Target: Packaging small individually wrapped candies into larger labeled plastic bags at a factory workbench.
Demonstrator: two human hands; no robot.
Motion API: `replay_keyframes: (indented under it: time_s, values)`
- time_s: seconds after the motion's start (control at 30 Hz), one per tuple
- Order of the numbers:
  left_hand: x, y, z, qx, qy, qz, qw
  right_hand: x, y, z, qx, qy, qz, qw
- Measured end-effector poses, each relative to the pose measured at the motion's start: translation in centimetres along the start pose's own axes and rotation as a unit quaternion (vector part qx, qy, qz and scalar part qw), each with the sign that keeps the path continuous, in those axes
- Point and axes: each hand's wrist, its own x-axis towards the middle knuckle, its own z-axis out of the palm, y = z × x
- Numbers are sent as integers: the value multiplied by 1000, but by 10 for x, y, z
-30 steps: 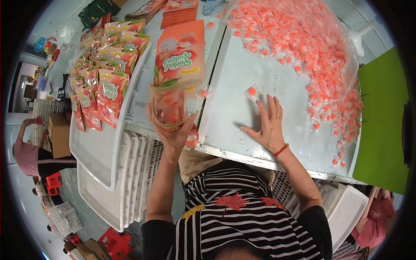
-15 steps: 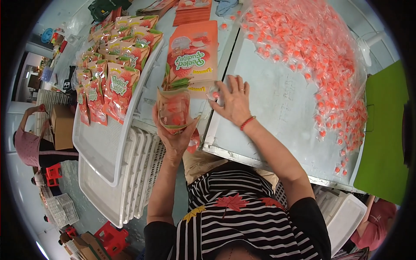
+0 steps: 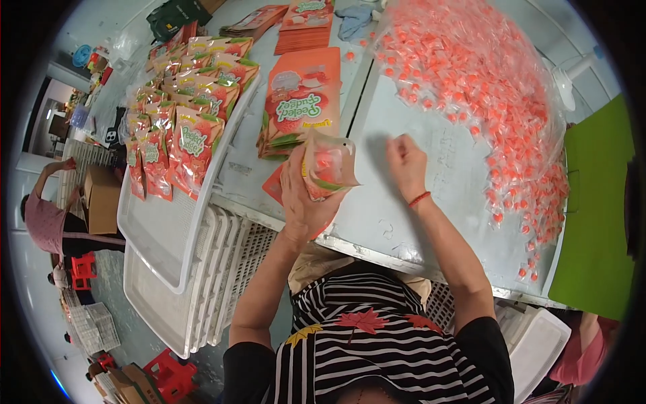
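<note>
My left hand (image 3: 299, 202) is wrapped round an open candy pouch (image 3: 332, 163), its mouth facing up and small wrapped red candies showing inside. The pouch is just over the near edge of the table, by the seam between the two tabletops. My right hand (image 3: 408, 167) hovers to the right of the pouch with its fingers curled closed; what they hold, if anything, is hidden. A stack of flat red pouches (image 3: 303, 94) lies just beyond my left hand. Farther right, a large heap of wrapped red candies (image 3: 464, 74) spreads across the white tabletop (image 3: 397, 236).
Filled pouches (image 3: 196, 145) stand in rows in a white plastic tray (image 3: 156, 225) at the left, above stacked trays (image 3: 202, 296). More flat pouches (image 3: 303, 37) and a blue cloth (image 3: 354, 23) lie at the back. A green panel (image 3: 595, 209) borders the right side. Another person (image 3: 46, 209) handles a carton.
My left hand has moved right and away from me with the pouch, tilting it. My right hand has shifted right, its spread fingers now curled; the candy by the seam is out of sight.
</note>
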Motion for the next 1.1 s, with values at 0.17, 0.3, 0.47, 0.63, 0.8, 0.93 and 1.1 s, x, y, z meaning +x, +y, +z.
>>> replay_keyframes:
  time_s: [0.17, 0.3, 0.47, 0.63, 0.8, 0.93, 1.1]
  values:
    - [2, 13, 15, 62, -21, 32, 997, 35, -117, -35, 520, 43, 205, 828]
    - [5, 20, 29, 65, 4, 42, 997, 26, -128, -32, 368, -11, 136, 920]
    - [2, 22, 43, 43, -14, 20, 999, 11, -122, -37, 36, -119, -82, 989]
    - [4, 20, 48, -71, 34, -6, 997, 13, -133, -55, -63, -87, -195, 975]
    - [13, 36, 24, -366, -47, -87, 925, 40, -126, -87, -28, -197, -266, 943]
    - [48, 21, -21, -456, -165, -143, 863, 50, -144, -111, 2, -249, -299, 921]
    - [54, 25, -21, -428, -262, -160, 850, 44, -147, -115, -44, -328, -288, 898]
